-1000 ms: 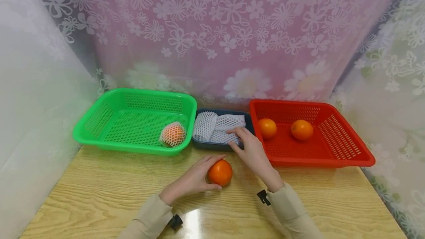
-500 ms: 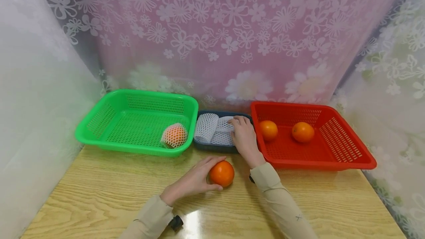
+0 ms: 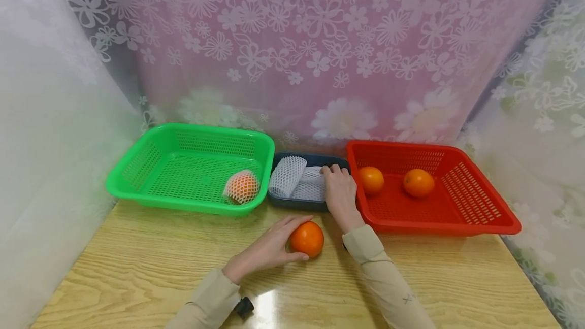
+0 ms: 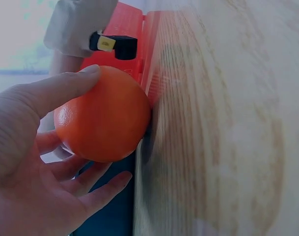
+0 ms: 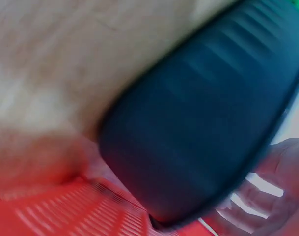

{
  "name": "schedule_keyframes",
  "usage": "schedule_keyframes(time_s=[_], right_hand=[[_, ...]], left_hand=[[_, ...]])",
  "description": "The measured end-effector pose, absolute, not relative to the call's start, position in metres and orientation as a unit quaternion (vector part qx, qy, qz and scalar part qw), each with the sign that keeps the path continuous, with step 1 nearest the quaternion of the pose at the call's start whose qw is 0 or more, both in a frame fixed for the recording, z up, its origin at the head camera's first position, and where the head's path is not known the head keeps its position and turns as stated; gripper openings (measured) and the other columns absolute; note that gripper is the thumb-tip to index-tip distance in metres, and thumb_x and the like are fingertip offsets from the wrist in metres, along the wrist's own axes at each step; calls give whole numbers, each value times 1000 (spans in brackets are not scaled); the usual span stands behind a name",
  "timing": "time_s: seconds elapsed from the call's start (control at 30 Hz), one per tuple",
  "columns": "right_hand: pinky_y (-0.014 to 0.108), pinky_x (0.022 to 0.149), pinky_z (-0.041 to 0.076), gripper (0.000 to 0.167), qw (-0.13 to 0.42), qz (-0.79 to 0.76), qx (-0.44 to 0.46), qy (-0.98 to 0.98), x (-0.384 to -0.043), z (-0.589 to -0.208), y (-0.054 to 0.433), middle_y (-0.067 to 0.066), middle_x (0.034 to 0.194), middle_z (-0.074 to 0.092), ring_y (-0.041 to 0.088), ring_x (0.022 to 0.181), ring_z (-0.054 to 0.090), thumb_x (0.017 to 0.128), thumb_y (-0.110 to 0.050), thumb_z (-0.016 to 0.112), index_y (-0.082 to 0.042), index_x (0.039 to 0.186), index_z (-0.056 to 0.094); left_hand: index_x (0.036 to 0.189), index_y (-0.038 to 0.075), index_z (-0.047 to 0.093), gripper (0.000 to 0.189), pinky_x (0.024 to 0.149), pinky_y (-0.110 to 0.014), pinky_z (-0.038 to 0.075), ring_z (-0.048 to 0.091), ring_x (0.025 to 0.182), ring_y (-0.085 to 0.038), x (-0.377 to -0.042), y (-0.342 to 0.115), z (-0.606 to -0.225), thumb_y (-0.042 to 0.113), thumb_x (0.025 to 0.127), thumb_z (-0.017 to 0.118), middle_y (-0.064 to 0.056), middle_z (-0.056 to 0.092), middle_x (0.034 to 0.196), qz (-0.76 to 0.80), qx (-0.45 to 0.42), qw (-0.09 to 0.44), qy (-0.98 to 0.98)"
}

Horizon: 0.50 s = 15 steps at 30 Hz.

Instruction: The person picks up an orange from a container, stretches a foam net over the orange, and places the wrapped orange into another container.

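orange (image 3: 307, 239) cupped in l hand (image 3: 267, 245), r hand (image 3: 340, 193) at wht nets (image 3: 310, 190), can't tell if pinching

I face a pink floral curtain (image 3: 283, 39) at twelve o'clock, whitish drapery (image 3: 50, 131) at nine, pale flowered drapery (image 3: 539, 116) at three; glare (image 3: 266, 304) streaks the wood-grain tabletop (image 3: 151, 253) at six.

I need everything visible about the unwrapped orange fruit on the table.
The orange fruit is round and deep orange, unwrapped, with smooth skin that shines where light catches it. It sits on the wooden table, in front of the dark tray. The left hand holds it from its left side, thumb against the near side and fingers curved round the far side. Its underside is hidden.
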State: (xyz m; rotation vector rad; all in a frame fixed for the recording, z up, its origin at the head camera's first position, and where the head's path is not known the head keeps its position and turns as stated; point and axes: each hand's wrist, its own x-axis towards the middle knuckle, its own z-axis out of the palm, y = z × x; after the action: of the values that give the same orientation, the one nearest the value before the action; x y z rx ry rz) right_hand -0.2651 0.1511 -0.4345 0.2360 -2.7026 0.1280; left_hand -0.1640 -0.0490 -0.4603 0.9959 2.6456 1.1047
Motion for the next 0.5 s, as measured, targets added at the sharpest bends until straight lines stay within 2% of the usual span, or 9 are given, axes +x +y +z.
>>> schedule_keyframes(time_s=[0.13,0.3,0.5], right_hand=[[44,85,57,37,250,46,94,-963,-257,-421,151,18,112,68,36,98,58,81,1,81,-8,116,74],[45,85,55,31,315,73,105,-941,-250,-408,155,18,107,67,38,97,55,83,7,76,-6,112,76],[44,84,55,29,338,110,97,-930,-248,-402,163,19,109,67,37,97,54,90,6,69,-4,117,75]], left_hand=[[154,15,41,81,107,-57,44,51,132,-30,-163,-49,-460,32,86,83,-12,50,146,365,328,50,870],[154,14,41,82,106,-57,45,51,131,-30,-163,-49,-460,31,86,83,-12,50,145,370,329,50,867],[154,14,40,82,107,-58,43,50,132,-32,-162,-48,-459,32,86,83,-13,49,146,371,326,52,868]])
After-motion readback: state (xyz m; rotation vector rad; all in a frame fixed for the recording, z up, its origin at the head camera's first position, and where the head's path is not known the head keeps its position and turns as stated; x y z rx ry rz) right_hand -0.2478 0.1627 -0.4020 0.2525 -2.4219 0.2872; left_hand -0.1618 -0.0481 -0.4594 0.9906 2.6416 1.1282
